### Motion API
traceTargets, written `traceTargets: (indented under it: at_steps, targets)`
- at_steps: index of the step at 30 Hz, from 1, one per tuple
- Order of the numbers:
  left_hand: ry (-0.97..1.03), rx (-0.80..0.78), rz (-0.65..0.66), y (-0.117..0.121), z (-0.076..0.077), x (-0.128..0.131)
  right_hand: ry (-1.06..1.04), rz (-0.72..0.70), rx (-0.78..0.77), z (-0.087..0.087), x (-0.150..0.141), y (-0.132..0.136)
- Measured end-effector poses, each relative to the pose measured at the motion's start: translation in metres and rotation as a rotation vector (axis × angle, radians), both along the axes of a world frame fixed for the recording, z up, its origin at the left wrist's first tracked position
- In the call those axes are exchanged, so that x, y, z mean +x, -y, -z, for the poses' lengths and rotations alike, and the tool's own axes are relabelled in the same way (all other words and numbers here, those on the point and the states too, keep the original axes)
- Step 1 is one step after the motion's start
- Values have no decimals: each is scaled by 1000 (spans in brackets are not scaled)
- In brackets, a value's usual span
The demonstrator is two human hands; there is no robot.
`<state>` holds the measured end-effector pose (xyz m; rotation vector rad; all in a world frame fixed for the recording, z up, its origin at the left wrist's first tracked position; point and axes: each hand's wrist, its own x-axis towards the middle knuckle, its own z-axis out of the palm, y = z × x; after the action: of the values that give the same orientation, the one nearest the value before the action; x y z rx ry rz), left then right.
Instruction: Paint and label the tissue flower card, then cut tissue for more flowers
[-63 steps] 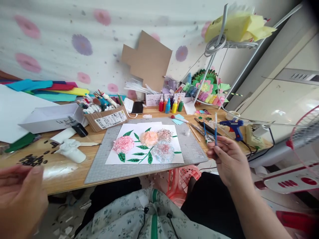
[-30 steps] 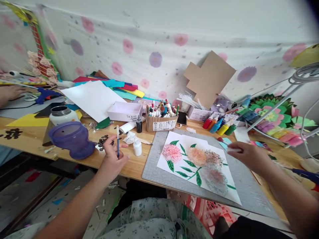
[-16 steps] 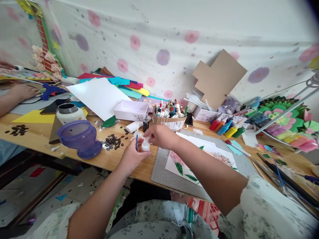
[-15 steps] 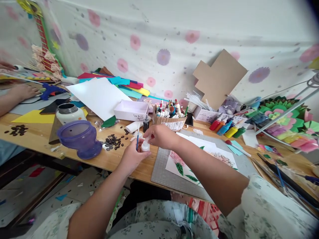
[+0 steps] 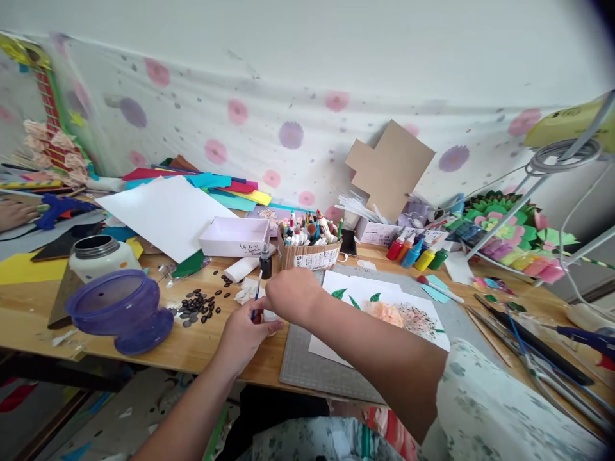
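Observation:
My left hand (image 5: 244, 336) is closed around a small white bottle (image 5: 270, 315), with a thin blue paintbrush (image 5: 257, 291) held upright in the same grip. Above the bottle, my right hand (image 5: 294, 294) is curled with its knuckles toward me; its fingertips and whatever they hold are hidden. Just behind the hands lies crumpled white tissue (image 5: 246, 291). A dark dropper bottle (image 5: 266, 262) stands beyond them. Under my right forearm are white painted sheets (image 5: 331, 342) with green leaves and pink flowers, on a grey cutting mat (image 5: 298, 362).
To the left stand a purple translucent bowl (image 5: 115, 304) and a white jar (image 5: 103, 259), with dark beans (image 5: 199, 306) nearby. A cardboard holder of pens (image 5: 314, 256) and paint bottles (image 5: 410, 255) line the back. Scissors (image 5: 542, 378) lie right. Another person's hand (image 5: 14, 216) is at far left.
The view has shifted, so the table items sit lower and more to the left. My right hand has turned over the bottle top, hiding its fingers. The left hand keeps its grip.

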<state>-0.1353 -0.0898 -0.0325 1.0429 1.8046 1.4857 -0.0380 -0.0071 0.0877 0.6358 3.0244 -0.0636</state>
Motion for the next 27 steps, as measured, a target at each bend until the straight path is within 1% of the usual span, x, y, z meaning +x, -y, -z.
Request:
traceTargets:
  at_steps: [5,6,9,10,13,14,15,18,19,20,23,24,25,27]
  targets:
    - [70,3,81,10,-24,14,-23,-118,-71,-14,34,3]
    - [55,-5,92,11,-28,17,-27,-96,-66,-16,42,4]
    - [-46,-43,95,10,-36,29,-55,75,-8,-21,66,10]
    - [-55,-45,106,9,-38,33,-78,79,-6,-23,75,11]
    - [-27,-41,199,3,-46,49,-155,-51,-59,-28,103,13]
    - [-26,-43,235,0,-48,55,-164,-67,-69,-29,111,13]
    - [-33,-45,263,-4,-50,61,-162,-36,-65,-29,119,13]
    - [-59,-33,321,-15,-56,77,-172,183,9,-31,139,11]
    - [-57,-27,336,-18,-58,82,-192,222,20,-32,145,9]
    - [-52,-25,352,-22,-60,87,-216,223,11,-33,151,7]
    - [-71,-45,373,-34,-68,100,-268,112,-74,-34,167,-1]
    - [-94,-47,371,-38,-69,104,-276,111,-84,-34,171,-4]
    - [-119,-42,368,-42,-71,108,-281,142,-74,-34,174,-7]
    - [-179,-22,364,-52,-72,114,-297,276,-12,-34,179,-14]
